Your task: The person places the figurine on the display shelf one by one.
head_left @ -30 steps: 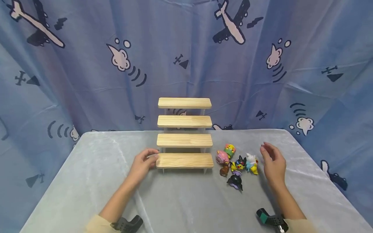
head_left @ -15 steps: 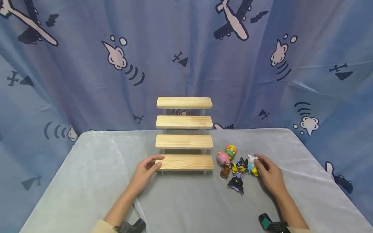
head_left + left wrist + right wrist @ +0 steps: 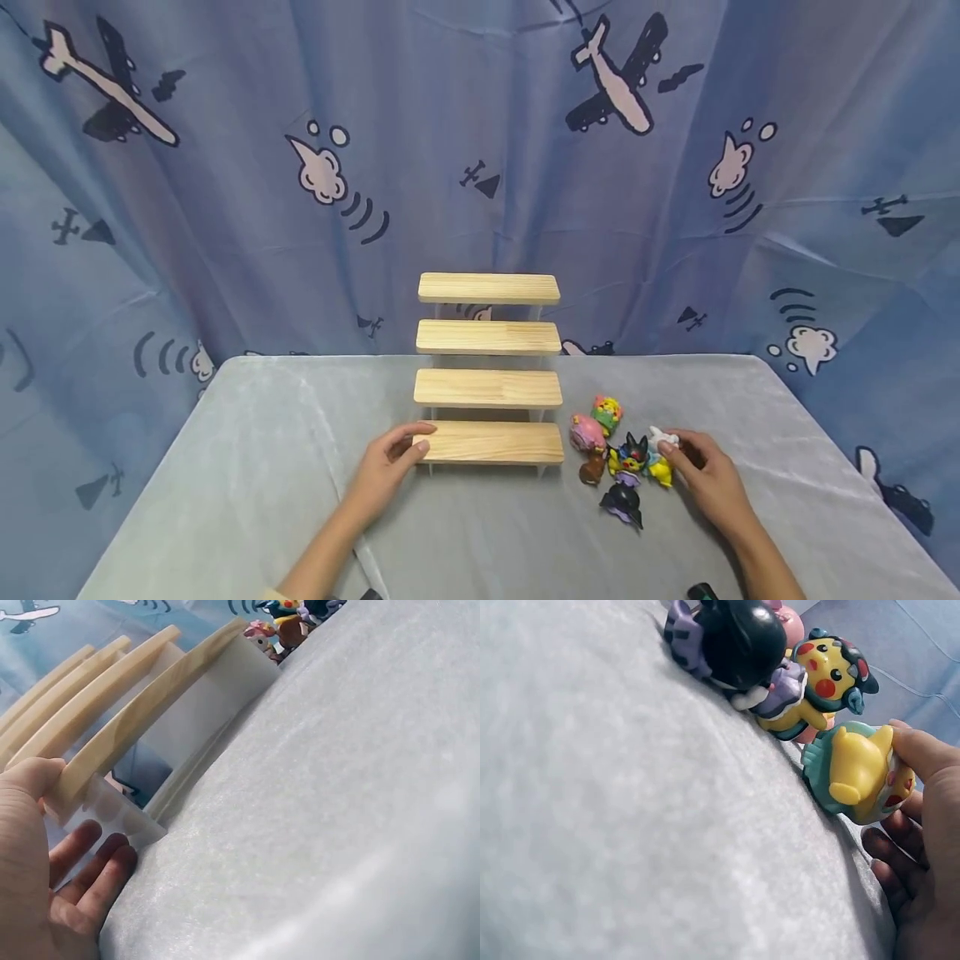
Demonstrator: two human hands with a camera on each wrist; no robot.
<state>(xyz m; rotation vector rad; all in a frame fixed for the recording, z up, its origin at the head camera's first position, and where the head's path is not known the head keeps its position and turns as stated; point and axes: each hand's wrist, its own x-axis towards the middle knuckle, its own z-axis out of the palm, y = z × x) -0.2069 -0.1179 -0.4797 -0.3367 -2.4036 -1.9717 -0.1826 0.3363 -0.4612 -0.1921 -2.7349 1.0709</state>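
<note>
One yellow figure (image 3: 660, 472) in pale blue with a white hood lies at the right edge of a group of toys, gripped by the right hand (image 3: 708, 479) — thumb against the hood, fingers bent; whether it touches the cloth is unclear. Just beside it sits a black-eared figure (image 3: 634, 453), with a black-hatted figure (image 3: 621, 500) nearer the person. Farther left are a brown figure (image 3: 591, 469), a pink figure (image 3: 587, 433) and, beyond, a green figure (image 3: 607, 414). Left of these stand four stepped wooden boards on translucent supports. The left hand (image 3: 384, 468) holds the left end of the lowest board (image 3: 491, 442) — thumb and a finger against the wood, other fingers bent below. Under everything spreads a pale grey cloth (image 3: 262, 500); behind hangs a blue curtain (image 3: 420, 108) printed with aeroplanes.
</note>
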